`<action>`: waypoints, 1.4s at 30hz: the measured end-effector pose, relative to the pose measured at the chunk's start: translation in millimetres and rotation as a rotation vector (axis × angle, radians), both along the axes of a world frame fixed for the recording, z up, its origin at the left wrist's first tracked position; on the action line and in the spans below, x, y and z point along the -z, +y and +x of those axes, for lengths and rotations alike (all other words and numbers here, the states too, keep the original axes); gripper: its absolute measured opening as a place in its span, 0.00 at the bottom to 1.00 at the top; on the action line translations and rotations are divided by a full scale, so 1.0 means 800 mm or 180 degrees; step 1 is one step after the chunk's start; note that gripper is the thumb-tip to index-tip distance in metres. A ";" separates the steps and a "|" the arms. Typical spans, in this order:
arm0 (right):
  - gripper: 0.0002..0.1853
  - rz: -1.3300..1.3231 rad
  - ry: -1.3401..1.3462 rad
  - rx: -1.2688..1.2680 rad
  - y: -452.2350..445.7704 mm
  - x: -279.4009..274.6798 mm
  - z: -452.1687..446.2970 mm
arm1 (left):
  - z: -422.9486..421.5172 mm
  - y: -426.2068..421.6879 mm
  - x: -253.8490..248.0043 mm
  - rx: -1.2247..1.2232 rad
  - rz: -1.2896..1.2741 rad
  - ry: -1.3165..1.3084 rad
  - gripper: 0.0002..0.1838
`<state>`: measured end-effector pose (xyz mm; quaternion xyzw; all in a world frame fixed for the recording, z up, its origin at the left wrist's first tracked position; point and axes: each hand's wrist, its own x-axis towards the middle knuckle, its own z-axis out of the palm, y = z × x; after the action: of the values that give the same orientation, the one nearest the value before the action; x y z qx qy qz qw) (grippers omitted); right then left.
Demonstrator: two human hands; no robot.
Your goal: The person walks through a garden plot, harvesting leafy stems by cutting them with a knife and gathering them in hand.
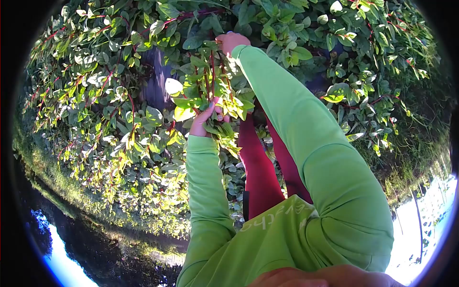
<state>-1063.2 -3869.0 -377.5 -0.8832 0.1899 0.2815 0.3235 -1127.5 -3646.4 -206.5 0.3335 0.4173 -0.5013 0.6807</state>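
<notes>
My left hand (204,118) is closed around a bunch of leafy red-stemmed shoots (213,79), which look like Malabar spinach. The stems run lengthwise away from it, and broad green leaves stick out on both sides of the fingers. At the far end of this bunch, my right hand (233,42) is closed with its fingers curled in at the stems. Foliage partly covers its fingertips, so the exact spot of its grip is hidden.
Dense red-stemmed plants (112,112) surround me on both sides and ahead. Dark ground sheeting (155,79) shows between the leaves. My legs in dark red trousers (258,172) stand among the plants. Grass (420,134) grows at the right.
</notes>
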 end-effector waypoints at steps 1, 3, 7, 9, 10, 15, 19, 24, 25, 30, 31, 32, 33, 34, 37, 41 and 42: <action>0.18 0.0172 0.0248 -0.0129 -0.005 0.019 0.007 | 0.005 0.010 0.002 0.0023 -0.0147 -0.0100 0.21; 0.16 -0.0045 0.0273 -0.0496 -0.015 0.010 0.001 | 0.019 0.023 -0.009 -0.0439 -0.0119 -0.0049 0.19; 0.21 -0.0282 0.0574 -0.0093 -0.064 0.004 -0.067 | 0.027 0.074 -0.036 -0.0745 -0.0471 -0.0282 0.17; 0.24 -0.0013 0.0462 0.0584 -0.074 0.008 -0.109 | 0.019 0.093 -0.074 -0.1153 -0.0273 -0.0698 0.14; 0.29 0.0298 0.0352 0.1283 -0.071 -0.001 -0.122 | 0.011 0.092 -0.097 -0.1386 -0.0165 -0.1006 0.14; 0.38 0.0952 0.1062 0.1327 0.004 -0.046 -0.172 | -0.023 0.078 -0.093 -0.1523 0.0902 -0.0901 0.13; 0.32 0.1758 0.0611 0.2459 0.077 -0.038 -0.207 | -0.031 0.051 0.020 -0.0661 0.0556 -0.0420 0.11; 0.14 0.2321 0.0014 0.2846 0.103 -0.099 -0.188 | -0.003 -0.005 0.064 -0.0319 0.0145 0.0138 0.23; 0.11 0.2600 0.0080 0.3087 0.095 -0.140 -0.164 | -0.004 -0.009 0.081 -0.0409 0.0170 0.0341 0.18; 0.13 0.2843 0.0782 0.2164 0.080 -0.115 -0.150 | 0.006 -0.016 0.086 -0.0462 0.0271 0.0242 0.10; 0.18 0.2706 0.0962 0.2053 0.069 -0.117 -0.140 | 0.008 -0.007 0.087 -0.0412 0.0386 0.0181 0.10; 0.18 0.1935 0.0776 0.1647 0.052 -0.121 -0.126 | 0.002 0.008 0.103 -0.0394 0.0576 0.0142 0.10; 0.18 0.1167 0.0584 0.1226 0.038 -0.117 -0.113 | 0.004 0.011 0.095 -0.0346 0.0650 0.0042 0.10; 0.20 0.0567 0.0395 0.1076 0.034 -0.100 -0.105 | 0.003 0.020 0.095 -0.0263 0.0480 0.0058 0.10; 0.20 -0.0042 0.0451 0.0803 0.034 -0.042 -0.067 | -0.003 0.033 0.095 -0.0130 0.0216 0.0139 0.11; 0.17 0.0002 0.0562 0.0392 0.056 0.010 -0.010 | -0.012 0.027 0.082 -0.0233 0.0070 0.0137 0.11; 0.17 -0.0022 0.0517 0.0330 0.061 0.017 -0.008 | -0.011 0.029 0.082 -0.0191 0.0057 0.0089 0.10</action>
<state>-1069.4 -3820.3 -391.5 -0.8475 0.2619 0.3345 0.3182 -1136.7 -3622.9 -271.8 0.3199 0.4410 -0.4815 0.6865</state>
